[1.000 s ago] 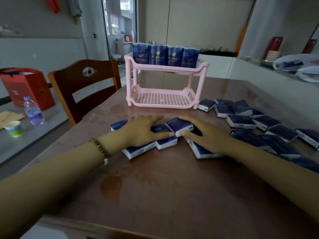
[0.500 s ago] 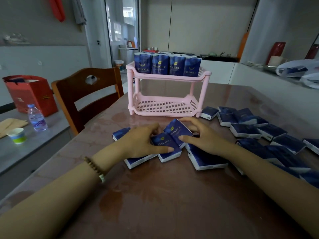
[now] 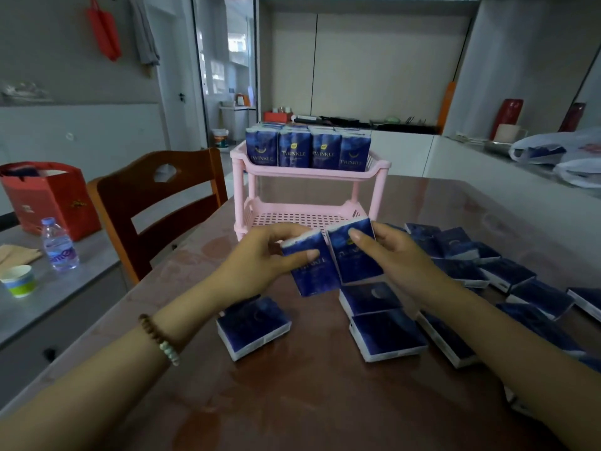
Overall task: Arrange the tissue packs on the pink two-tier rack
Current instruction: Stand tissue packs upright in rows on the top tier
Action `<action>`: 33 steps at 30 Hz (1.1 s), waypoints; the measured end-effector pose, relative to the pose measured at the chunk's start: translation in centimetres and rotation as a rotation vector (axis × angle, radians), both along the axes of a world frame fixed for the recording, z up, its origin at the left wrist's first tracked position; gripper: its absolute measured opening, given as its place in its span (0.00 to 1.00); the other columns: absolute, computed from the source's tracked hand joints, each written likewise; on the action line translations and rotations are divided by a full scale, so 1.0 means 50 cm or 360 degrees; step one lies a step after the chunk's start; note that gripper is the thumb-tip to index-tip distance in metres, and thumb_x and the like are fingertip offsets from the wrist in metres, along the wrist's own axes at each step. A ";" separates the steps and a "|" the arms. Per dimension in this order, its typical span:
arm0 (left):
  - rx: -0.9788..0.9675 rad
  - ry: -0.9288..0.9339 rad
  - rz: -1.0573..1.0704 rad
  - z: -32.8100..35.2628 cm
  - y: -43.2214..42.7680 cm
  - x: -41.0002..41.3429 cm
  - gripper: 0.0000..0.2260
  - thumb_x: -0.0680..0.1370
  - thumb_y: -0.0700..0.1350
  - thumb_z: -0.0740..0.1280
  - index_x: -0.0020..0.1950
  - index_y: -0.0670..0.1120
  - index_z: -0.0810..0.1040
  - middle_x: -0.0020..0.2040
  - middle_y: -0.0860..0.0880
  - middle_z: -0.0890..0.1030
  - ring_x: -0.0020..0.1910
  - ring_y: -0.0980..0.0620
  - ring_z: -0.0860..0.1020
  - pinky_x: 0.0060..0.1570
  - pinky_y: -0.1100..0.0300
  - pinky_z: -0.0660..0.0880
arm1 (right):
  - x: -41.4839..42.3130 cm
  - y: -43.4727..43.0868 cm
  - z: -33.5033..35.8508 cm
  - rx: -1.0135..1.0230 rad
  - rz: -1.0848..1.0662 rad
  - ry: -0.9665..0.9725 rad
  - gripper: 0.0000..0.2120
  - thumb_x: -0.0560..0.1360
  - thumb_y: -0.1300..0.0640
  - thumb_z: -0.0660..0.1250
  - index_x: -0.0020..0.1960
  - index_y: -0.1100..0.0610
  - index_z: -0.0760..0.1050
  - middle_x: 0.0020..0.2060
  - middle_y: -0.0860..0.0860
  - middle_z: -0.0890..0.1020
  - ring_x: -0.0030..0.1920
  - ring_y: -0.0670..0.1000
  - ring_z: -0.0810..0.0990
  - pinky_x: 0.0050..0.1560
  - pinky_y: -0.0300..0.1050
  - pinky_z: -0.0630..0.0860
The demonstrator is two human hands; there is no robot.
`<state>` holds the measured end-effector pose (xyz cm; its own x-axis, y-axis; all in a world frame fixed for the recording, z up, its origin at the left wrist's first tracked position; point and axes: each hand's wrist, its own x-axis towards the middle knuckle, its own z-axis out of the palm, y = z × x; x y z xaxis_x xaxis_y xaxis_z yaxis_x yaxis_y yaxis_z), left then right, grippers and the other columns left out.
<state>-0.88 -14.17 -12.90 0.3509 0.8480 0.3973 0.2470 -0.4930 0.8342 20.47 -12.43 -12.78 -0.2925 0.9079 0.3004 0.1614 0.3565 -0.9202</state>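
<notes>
The pink two-tier rack (image 3: 377, 166) stands at the table's middle. Its top tier holds a row of upright dark blue tissue packs (image 3: 294, 151); the perforated bottom tier (image 3: 302, 218) shows nothing on it. My left hand (image 3: 260, 258) grips one blue pack (image 3: 313, 271) lifted off the table, just in front of the rack. My right hand (image 3: 393, 255) pinches a second pack (image 3: 356, 258) held edge to edge with the first. Loose packs lie flat on the table below the hands, one at the left (image 3: 253, 327) and another at the right (image 3: 387, 335), with several more further right (image 3: 507, 275).
A brown wooden chair (image 3: 156, 203) stands at the table's left edge. Beyond it a grey side surface carries a water bottle (image 3: 58, 245), a paper cup (image 3: 19, 281) and a red bag (image 3: 48, 196). White plastic bags (image 3: 559, 151) lie on the counter at the right.
Both hands, which were pressing flat on packs on the table, have each taken up one pack and lifted it toward the rack's bottom tier. The view has moved closer.
</notes>
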 end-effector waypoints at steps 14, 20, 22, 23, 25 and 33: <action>0.0546 0.0323 0.0199 0.266 0.183 0.003 0.09 0.76 0.42 0.67 0.55 0.45 0.75 0.51 0.51 0.79 0.52 0.56 0.78 0.47 0.61 0.80 | 0.043 0.163 0.237 0.0449 -0.0202 -0.0097 0.10 0.75 0.58 0.67 0.55 0.53 0.72 0.48 0.47 0.82 0.46 0.41 0.81 0.39 0.32 0.78; 0.0539 0.0392 0.0264 0.297 0.253 0.019 0.07 0.76 0.43 0.68 0.54 0.46 0.76 0.48 0.53 0.79 0.49 0.52 0.78 0.47 0.60 0.78 | 0.052 0.237 0.259 0.0455 -0.0249 -0.0016 0.10 0.76 0.60 0.66 0.57 0.57 0.71 0.45 0.49 0.82 0.42 0.41 0.81 0.41 0.31 0.78; 0.0550 0.0473 0.0291 0.298 0.269 0.025 0.08 0.75 0.44 0.68 0.54 0.48 0.77 0.49 0.53 0.79 0.49 0.52 0.77 0.47 0.61 0.77 | 0.053 0.253 0.259 0.0440 -0.0229 -0.0027 0.10 0.76 0.60 0.65 0.56 0.56 0.71 0.45 0.50 0.82 0.42 0.42 0.81 0.42 0.32 0.78; 0.0548 0.0500 0.0292 0.298 0.274 0.028 0.09 0.75 0.44 0.68 0.55 0.47 0.78 0.49 0.54 0.79 0.48 0.52 0.77 0.46 0.61 0.76 | 0.052 0.259 0.258 0.0441 -0.0227 -0.0038 0.10 0.76 0.60 0.66 0.56 0.56 0.71 0.46 0.50 0.82 0.42 0.42 0.81 0.42 0.32 0.79; 0.0548 0.0532 0.0292 0.294 0.282 0.033 0.10 0.75 0.44 0.69 0.55 0.47 0.78 0.48 0.56 0.78 0.47 0.50 0.77 0.43 0.64 0.75 | 0.055 0.272 0.251 0.0492 -0.0272 -0.0113 0.11 0.75 0.59 0.67 0.56 0.55 0.71 0.47 0.50 0.81 0.43 0.46 0.80 0.43 0.33 0.78; 0.0563 0.0581 0.0359 0.260 0.309 0.039 0.09 0.74 0.46 0.70 0.54 0.51 0.79 0.47 0.56 0.77 0.48 0.53 0.74 0.43 0.66 0.70 | 0.062 0.299 0.227 0.0608 -0.0263 -0.0277 0.10 0.72 0.61 0.70 0.52 0.54 0.74 0.47 0.50 0.79 0.40 0.47 0.77 0.40 0.30 0.77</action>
